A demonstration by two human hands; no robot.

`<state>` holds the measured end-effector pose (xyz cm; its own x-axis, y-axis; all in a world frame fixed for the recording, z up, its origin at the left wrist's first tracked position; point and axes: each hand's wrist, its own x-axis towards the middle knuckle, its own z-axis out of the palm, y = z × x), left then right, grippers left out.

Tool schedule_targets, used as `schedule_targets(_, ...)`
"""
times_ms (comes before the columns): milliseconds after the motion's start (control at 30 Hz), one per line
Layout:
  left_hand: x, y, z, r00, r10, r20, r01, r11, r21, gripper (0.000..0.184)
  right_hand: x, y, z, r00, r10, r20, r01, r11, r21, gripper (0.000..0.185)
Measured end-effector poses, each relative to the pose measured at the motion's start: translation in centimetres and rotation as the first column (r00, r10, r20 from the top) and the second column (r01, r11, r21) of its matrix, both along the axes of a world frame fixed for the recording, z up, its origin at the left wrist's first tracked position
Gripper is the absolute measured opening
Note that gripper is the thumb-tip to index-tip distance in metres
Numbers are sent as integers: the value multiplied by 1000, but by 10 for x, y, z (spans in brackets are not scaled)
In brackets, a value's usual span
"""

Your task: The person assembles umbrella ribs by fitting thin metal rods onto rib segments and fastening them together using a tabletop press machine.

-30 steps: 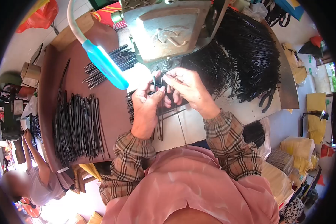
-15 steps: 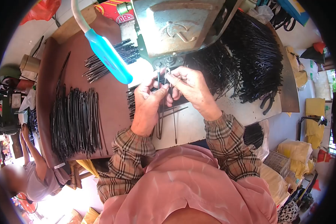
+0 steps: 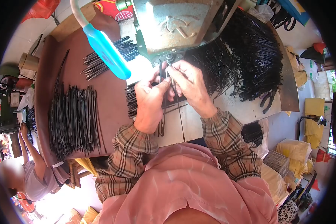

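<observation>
Both hands meet just under the head of a metal machine [image 3: 179,28], below its small working point [image 3: 169,56]. My left hand [image 3: 149,99] is closed, thumb against fingers, around thin black strips [image 3: 161,125] whose lower ends hang toward me. My right hand [image 3: 192,86] pinches near the upper end of another thin black strip [image 3: 181,121], which trails down between the hands. The fingers partly hide the strip ends at the machine, and the material cannot be made out.
A lit blue lamp [image 3: 104,50] hangs left of the machine. Black strips lie in a row [image 3: 72,121] and a bundle [image 3: 95,69] on the brown cover [image 3: 112,108]. A large heap [image 3: 254,59] covers the right side. At far left another person [image 3: 37,175] sits working.
The long strip at my right hand has swung right and its lower end hangs lower. Strips under my left hand have drawn closer together. Both hands stay near the machine's working point.
</observation>
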<state>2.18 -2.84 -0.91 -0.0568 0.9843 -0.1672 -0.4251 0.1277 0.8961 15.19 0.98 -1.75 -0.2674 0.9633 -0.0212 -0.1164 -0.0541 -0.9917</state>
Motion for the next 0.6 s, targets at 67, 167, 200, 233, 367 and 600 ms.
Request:
schedule_targets(67, 2, 4, 4, 1000, 5, -24, -5, 999, 37, 42, 1, 5, 1, 999, 12, -48, -13, 1000, -7, 16)
schedule_targets(167, 4, 11, 8, 999, 16, -44, -13, 998, 66, 41, 0, 11, 4, 997, 11, -80, -12, 1000, -5, 18)
schedule_targets(200, 5, 13, 9, 999, 19, -48, -16, 997, 72, 40, 0, 13, 4, 996, 12, -92, -13, 1000, -5, 19)
schedule_targets(233, 5, 16, 8, 999, 22, -47, -19, 998, 65, 40, 0, 14, 4, 994, 10, -107, -9, 1000, 3, 21)
schedule_targets(367, 7, 20, 7, 999, 32, -30, -31, 998, 53, 39, -2, 17, 1, 990, -20, -136, 13, 998, -55, 20)
schedule_targets(600, 7, 17, 6, 1000, 14, -18, -13, 999, 51, 36, -1, 16, 3, 977, -9, -214, -18, 992, -122, 20)
